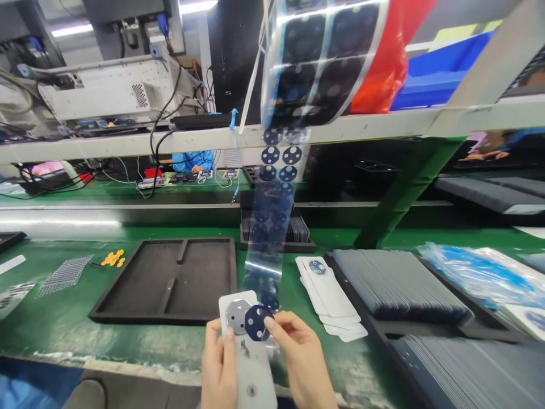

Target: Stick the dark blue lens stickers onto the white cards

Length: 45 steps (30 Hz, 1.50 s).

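Observation:
My left hand (pixel 219 363) grips a white phone back cover (pixel 255 378) by its left edge, thumb on the face. Near the top of the cover is a round grey camera area (pixel 237 316) with small holes. Between thumb and fingers of my right hand (pixel 300 352) is a dark blue camera-lens sticker (pixel 256 322) with round cutouts. It overlaps the right side of the camera area; whether it touches the cover I cannot tell. Behind my hands hangs a clear strip (pixel 268 244) of similar stickers, coming down from a large roll (pixel 321 59).
An black partitioned tray (pixel 145 272) lies to the left, near yellow pieces (pixel 113 258). Stacked white covers (pixel 334 298) sit right of my hands, beside a black tray (pixel 385 335) of grey sheets (pixel 395 281). A shelf beam (pixel 204 132) crosses above the bench; a green post (pixel 409 190) stands right.

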{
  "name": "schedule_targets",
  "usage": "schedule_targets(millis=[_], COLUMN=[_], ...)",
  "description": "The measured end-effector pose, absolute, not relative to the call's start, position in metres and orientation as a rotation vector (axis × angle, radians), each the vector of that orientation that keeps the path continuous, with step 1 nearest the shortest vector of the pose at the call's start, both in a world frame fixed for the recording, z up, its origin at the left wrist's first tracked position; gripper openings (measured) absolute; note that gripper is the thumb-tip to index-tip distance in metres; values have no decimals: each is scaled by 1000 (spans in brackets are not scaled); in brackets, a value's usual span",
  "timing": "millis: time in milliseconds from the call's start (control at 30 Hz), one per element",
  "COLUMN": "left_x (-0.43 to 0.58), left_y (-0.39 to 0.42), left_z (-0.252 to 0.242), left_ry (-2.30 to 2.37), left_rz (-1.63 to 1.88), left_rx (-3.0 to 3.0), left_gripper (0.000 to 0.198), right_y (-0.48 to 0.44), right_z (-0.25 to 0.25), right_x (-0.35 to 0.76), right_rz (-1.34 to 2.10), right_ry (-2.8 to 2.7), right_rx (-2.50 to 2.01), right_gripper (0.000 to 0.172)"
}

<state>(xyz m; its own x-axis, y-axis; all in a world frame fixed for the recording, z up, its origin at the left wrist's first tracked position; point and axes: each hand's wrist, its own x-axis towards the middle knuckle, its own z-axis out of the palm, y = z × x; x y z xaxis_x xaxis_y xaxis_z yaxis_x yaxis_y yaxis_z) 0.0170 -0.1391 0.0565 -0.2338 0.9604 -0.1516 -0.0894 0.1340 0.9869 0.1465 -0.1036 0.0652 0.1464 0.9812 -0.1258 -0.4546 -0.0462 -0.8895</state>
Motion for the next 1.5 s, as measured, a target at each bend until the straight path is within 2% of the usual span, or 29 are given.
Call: schedule_targets(millis=[167,467,867,1167,1500], left_x=[28,18,19,16,17], left_y=[-155,-167,-168,-171,-170], left_z=[47,38,47,47,52], left_ry=[1422,1365,1358,1388,1364], left_rz=[1271,1279,1320,1277,1273], left_rx=[906,935,978,994,995], left_gripper=[45,44,38,42,39], right_y=[-123,-130,-133,-133,-133], right_z=[53,49,52,50,55], right_x=[132,140,147,147,146], right_rz=[1179,1117,1105,1133,1141], right_ry=[-754,-847,-917,-917,-882], right_rx=[-1070,-1086,-1072,-1081,-1085], right_gripper=[33,29,27,24,28])
